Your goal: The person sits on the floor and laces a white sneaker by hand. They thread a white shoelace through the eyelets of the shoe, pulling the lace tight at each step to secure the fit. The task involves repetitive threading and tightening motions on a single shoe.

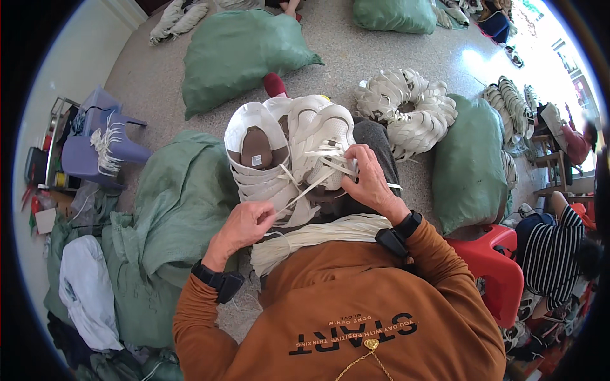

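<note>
White shoe [321, 130]: it lies ahead of the left hand [244, 227], apart, and touches the right hand [373, 184].
Left hand: closed, pinching the shoe's lace [307, 192].
Right hand: half-curled; I cannot tell if it grips.

Bare floor [346, 66] leaves passage between the large green sack [248, 57] and the shoe ring [427, 115]. Stacked shoes [259, 180] block the person's left hand [245, 226] ahead.

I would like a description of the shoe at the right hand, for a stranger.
From the brown sweater, go up to the right hand. At its fingers is a cream shoe, set apart by crossed laces facing up; its left neighbour instead shows a brown inside.
</note>
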Demonstrator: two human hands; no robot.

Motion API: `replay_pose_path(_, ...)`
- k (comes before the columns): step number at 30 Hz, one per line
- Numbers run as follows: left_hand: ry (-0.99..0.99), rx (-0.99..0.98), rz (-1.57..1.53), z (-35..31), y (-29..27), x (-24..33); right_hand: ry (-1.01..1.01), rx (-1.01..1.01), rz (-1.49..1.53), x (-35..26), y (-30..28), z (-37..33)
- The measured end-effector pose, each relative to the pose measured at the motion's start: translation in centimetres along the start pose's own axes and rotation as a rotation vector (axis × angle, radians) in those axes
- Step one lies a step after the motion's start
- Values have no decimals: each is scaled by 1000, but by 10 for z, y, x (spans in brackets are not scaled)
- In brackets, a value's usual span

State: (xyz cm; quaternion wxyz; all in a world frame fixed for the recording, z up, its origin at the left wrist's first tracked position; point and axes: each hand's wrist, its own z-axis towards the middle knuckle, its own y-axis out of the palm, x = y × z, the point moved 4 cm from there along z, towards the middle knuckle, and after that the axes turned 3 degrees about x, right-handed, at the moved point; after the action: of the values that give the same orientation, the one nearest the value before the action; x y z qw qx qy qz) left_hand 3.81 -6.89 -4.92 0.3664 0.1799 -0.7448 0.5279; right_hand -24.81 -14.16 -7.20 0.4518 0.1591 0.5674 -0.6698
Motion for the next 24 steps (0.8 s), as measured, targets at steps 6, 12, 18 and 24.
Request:
replay_pose_path(6,-11,-183,24,17,6,9,-14,51,21,6,0,-7)
replay_pose_path(12,340,684,-14,77,24,23,-35,61,-14,-5,-1,-15)
replay_pose_path(18,178,714,-162,118,59,7,75,-54,88,0,-15,-22)
replay_pose_path(24,123,673,-339,117,54,5,226,-110,166,12,-38,-55)
